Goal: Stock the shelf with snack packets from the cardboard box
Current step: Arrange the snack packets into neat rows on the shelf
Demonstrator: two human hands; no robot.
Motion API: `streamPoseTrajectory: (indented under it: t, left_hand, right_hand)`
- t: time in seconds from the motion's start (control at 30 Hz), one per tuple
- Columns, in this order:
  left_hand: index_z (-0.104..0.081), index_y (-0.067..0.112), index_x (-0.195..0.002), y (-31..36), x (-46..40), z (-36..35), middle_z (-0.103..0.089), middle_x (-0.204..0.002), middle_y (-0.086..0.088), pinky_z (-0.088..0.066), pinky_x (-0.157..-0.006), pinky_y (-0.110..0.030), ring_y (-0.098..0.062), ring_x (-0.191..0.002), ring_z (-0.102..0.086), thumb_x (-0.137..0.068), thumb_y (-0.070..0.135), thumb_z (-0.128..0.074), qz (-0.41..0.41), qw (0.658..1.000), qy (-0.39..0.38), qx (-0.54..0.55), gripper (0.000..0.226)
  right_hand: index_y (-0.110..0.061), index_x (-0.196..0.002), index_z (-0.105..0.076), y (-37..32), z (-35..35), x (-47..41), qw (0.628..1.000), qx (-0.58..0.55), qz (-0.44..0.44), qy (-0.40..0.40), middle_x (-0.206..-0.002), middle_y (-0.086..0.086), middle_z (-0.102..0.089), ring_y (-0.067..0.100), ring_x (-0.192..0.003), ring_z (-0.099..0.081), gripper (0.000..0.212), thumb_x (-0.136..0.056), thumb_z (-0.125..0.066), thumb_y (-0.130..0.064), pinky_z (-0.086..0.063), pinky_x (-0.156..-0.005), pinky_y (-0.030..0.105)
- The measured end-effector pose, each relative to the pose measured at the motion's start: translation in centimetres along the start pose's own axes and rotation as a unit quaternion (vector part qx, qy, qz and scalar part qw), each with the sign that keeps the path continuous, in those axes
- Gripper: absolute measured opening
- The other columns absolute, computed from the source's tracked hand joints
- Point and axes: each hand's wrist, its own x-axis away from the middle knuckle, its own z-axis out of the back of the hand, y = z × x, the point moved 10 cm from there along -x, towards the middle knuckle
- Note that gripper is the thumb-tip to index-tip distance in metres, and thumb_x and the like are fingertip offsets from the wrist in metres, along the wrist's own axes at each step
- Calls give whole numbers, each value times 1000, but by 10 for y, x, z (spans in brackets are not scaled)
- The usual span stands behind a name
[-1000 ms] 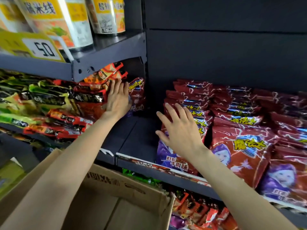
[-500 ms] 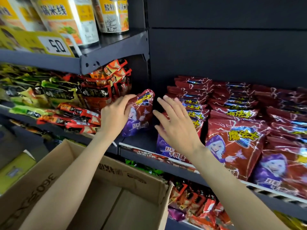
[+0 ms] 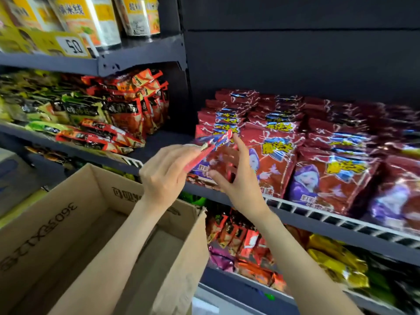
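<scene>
**Slotting one red packet into the front row**

Both hands meet in front of the shelf's front edge. The left hand (image 3: 168,176) pinches a red snack packet (image 3: 210,147) by its near end, fingers curled round it, so the packet shows edge-on and tilts up toward the stacks. The right hand (image 3: 236,178) has its fingers raised and loosely spread against the packet's far side, thumb low, guiding more than gripping.

To do this well, I'd say turn the packet face-out first, then stand it upright at the left end of the red row (image 3: 272,153), where bare shelf (image 3: 159,142) shows between that row and the orange packets (image 3: 127,110). Keep its bottom behind the white wire rail (image 3: 341,220).

Below the wrists the cardboard box (image 3: 75,226) stands open, with no packets visible inside it from here.
</scene>
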Motion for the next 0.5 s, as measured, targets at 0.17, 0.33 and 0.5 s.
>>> streamPoseTrajectory:
  t: [0.17,0.33,0.5]
  left_hand:
    - [-56,9,-114,49,-17,-25,-72,-93,-10,-52,-72,-27,-22,-86,-66,-91,6,-61,-14,1000,-22,-8,24]
    - [-53,12,-118,67,-23,-47,-68,-103,-8,-46,-83,-15,-15,-96,-60,-95,13,-54,141,984,-38,106,22]
    - [-57,12,-116,117,-55,-66,-62,-107,5,-46,-84,-13,-8,-96,-60,-97,19,-50,170,965,-54,194,21]
  right_hand:
    - [-23,-148,-8,9,20,9,998,-46,3,-46,-146,-7,-33,11,-133,-39,85,-88,-67,-12,-35,-107,19]
    - [-21,-151,-11,7,65,26,1000,-8,4,22,-145,5,-39,6,-118,-52,88,-86,-70,-20,-44,-101,30]
    - [-30,-149,-16,7,136,85,993,25,2,113,-147,-9,-37,1,-125,-47,85,-85,-71,-29,-42,-100,19]
